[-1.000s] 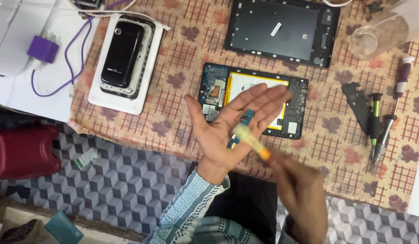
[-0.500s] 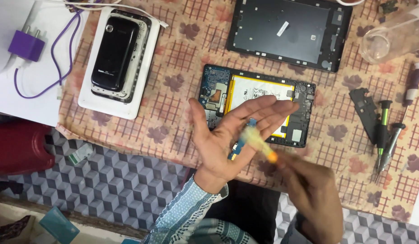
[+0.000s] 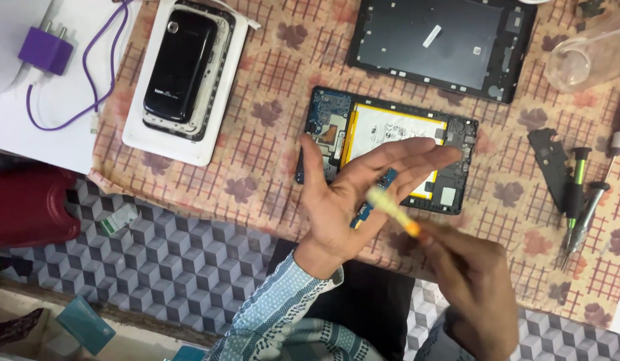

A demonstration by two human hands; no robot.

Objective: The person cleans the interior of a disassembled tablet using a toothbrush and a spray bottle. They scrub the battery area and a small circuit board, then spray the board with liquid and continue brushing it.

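Blue circuit strip (image 3: 371, 202) on left palm (image 3: 346, 207)

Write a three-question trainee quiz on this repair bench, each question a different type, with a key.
1. True or false: the left hand lies open, palm up, with a small blue circuit strip resting on it.
2. Multiple choice: what does the right hand hold?
A. a green-handled screwdriver
B. a pale brush with an orange neck
C. a purple charger
3. Fill in: the opened tablet below the hands shows a white and yellow ____ at its middle.

Key: 1 true; 2 B, the brush is blurred over the palm; 3 battery.
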